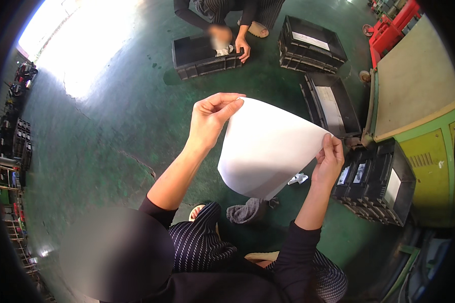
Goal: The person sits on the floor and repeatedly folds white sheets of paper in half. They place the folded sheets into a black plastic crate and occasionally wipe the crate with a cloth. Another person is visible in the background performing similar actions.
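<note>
A large white sheet of paper (273,141) is stretched between my two hands above the floor, its lower part curving down toward me. My left hand (210,118) pinches the sheet's upper left corner between thumb and fingers. At the right corner, my right hand (330,156) grips it the same way. A grey cloth (245,211) lies on the floor below the sheet, close to my feet. Partly behind the sheet's lower right edge is a small crumpled white piece (298,179), which also rests on the floor.
Across from me a crouching person's hands (242,48) work at a black crate (207,65) with a white cloth-like thing. To the right stand stacked black crates (313,45), a crate with a white sheet inside (333,108), more crates (374,187) and a green-yellow machine (429,156).
</note>
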Tool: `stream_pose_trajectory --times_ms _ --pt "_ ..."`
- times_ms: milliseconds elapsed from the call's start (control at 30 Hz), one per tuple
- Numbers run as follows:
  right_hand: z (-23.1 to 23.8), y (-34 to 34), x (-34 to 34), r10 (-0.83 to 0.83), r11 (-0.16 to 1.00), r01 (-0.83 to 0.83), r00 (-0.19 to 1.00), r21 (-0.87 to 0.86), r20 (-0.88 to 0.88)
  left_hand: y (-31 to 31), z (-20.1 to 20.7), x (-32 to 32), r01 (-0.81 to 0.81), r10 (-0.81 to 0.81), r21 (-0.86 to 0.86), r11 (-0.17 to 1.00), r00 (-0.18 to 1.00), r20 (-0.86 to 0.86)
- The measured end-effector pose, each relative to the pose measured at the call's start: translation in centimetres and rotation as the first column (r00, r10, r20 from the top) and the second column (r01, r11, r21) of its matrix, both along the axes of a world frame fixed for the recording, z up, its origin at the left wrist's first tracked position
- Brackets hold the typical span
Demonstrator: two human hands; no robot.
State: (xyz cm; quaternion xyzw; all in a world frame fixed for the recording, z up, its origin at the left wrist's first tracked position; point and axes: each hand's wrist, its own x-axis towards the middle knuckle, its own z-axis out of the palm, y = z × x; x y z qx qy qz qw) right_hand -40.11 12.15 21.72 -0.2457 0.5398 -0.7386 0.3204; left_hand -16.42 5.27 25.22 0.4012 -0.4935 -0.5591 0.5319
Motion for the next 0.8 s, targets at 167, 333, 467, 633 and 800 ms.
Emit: stream_pose_trajectory --times_ms 167,333,467,633,800 --pt "-1.2 0.9 -0.1 -0.012 1.000 0.012 1.000 0.003 0.021 0.1 -0.8 -0.1 0.007 -0.010 0.033 0.999 0.995 0.095" --pt "-1.8 1.7 -0.6 -0.068 0.997 0.070 0.992 -0.020 0.108 0.0 -1.1 -0.8 0.064 -0.063 0.024 0.998 0.998 -0.022" --pt "-1.6 2.0 -0.6 -0.092 0.995 0.095 0.988 -0.013 0.121 0.7 -0.8 -1.2 0.144 -0.143 -0.030 0.989 0.989 0.049" --pt "-0.8 2.2 -1.9 -0.253 0.943 0.332 0.730 0.006 -0.635 0.5 -1.4 -2.3 0.148 -0.110 -0.132 0.980 0.959 0.261" --pt "7.9 -1.9 4.1 0.160 0.939 -0.344 0.417 0.008 -0.895 1.2 0.5 -2.3 0.176 -0.073 -0.261 0.949 0.930 0.360"
